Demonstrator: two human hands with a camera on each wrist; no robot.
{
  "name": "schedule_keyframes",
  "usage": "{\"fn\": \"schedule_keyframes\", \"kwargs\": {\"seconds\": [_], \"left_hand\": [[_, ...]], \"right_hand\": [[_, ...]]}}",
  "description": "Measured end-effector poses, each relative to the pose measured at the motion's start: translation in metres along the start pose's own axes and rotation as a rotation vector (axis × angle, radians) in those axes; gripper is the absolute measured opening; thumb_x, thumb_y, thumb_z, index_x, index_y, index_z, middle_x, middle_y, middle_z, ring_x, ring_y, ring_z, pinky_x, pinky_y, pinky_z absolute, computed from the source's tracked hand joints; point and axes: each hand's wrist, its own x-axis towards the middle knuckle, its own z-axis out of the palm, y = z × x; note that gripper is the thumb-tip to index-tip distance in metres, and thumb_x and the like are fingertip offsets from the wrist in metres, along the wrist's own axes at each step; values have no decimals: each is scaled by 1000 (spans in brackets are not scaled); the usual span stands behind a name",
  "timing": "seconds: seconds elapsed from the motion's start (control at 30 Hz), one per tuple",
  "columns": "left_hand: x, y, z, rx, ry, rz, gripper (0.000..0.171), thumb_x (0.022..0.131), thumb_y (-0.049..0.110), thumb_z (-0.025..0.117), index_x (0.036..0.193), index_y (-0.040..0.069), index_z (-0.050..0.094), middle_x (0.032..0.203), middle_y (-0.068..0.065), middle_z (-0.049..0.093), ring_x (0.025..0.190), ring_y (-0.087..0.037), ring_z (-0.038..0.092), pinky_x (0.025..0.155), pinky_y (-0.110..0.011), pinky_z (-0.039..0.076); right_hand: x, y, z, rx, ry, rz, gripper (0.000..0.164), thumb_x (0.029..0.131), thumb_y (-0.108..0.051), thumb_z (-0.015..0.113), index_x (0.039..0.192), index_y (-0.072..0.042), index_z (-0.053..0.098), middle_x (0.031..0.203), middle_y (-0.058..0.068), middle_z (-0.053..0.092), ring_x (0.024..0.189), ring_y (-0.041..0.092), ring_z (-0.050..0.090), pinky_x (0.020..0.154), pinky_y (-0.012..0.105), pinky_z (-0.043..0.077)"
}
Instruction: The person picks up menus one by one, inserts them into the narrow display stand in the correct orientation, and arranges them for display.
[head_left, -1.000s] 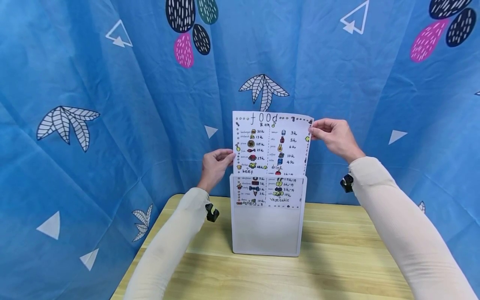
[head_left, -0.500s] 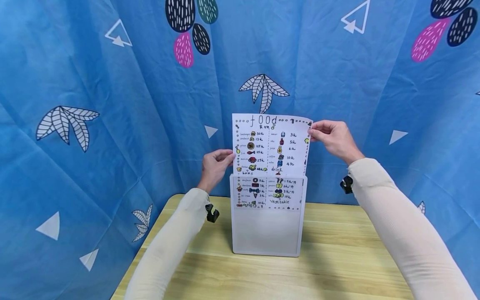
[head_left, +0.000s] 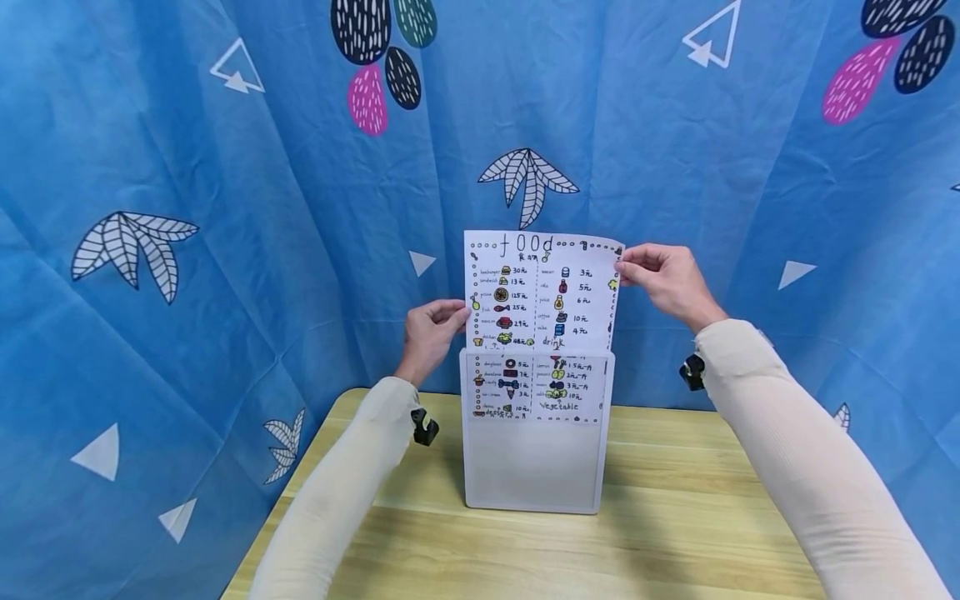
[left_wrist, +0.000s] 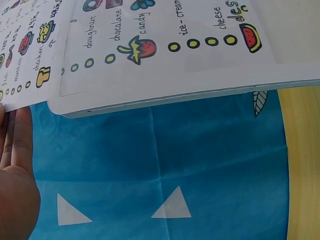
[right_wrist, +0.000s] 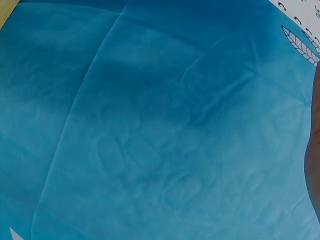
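Note:
A white paper menu (head_left: pixel 517 292) headed "food", with small coloured drawings and prices, stands upright in the head view. Its lower part lies inside a clear, white-edged sign holder (head_left: pixel 532 467) that stands on the table. My left hand (head_left: pixel 429 337) pinches the menu's left edge between thumb and fingers, a little above the holder's top. Higher up, near the top right corner, my right hand (head_left: pixel 670 279) pinches the other edge. In the left wrist view, the menu's dessert drawings show through the holder's front. Only a sliver of my right hand (right_wrist: pixel 314 150) appears in the right wrist view.
A pale wooden table (head_left: pixel 675 492) carries the holder. Behind and to both sides hangs a blue curtain (head_left: pixel 300 150) with leaf and triangle prints. A black buckle sits at each wrist, the left buckle (head_left: pixel 424 426) close to the holder.
The menu has slid slightly down into the holder; its top edge sits lower. My right hand has come down a little with it, while my left hand has hardly moved.

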Motion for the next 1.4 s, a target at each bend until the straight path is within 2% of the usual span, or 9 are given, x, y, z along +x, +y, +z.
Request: {"fn": "schedule_keyframes", "kwargs": {"seconds": [0.43,0.57,0.73,0.93,1.17,1.4], "left_hand": [[-1,0,0,10,1,-11,20,92,9,73,108,-3,73,104,-18,73,92,-26,73,88,-46,57],[-1,0,0,19,1,-7,20,92,9,73,108,-3,73,103,-17,73,90,-24,73,87,-44,57],[-1,0,1,29,10,-9,19,92,9,73,107,-3,74,102,-17,74,89,-24,73,83,-37,59],[0,2,2,48,24,-10,19,91,9,74,106,-2,74,101,-17,74,85,-23,73,81,-38,60],[0,6,2,33,37,-11,17,91,7,74,105,-3,74,100,-18,74,85,-22,73,83,-40,59],[2,8,4,59,48,4,18,92,9,74,106,-2,74,100,-16,74,85,-22,73,77,-27,60]], "right_hand": [[0,7,5,-37,11,16,19,97,-12,67,107,5,70,90,4,74,77,9,70,76,17,55],[-2,8,5,-45,12,17,19,97,-12,67,107,4,70,92,6,74,74,3,68,76,17,54],[-3,8,5,-51,8,23,20,98,-14,67,108,3,70,95,9,74,78,7,70,76,13,52],[-4,9,5,-45,3,32,21,98,-14,67,108,4,70,95,9,74,81,15,72,76,13,52],[-6,12,5,-56,-6,42,23,98,-17,67,108,3,70,95,9,75,76,3,69,76,13,51],[-8,14,6,-44,-8,42,23,98,-17,67,108,3,70,95,9,75,75,3,69,77,13,51]]}}
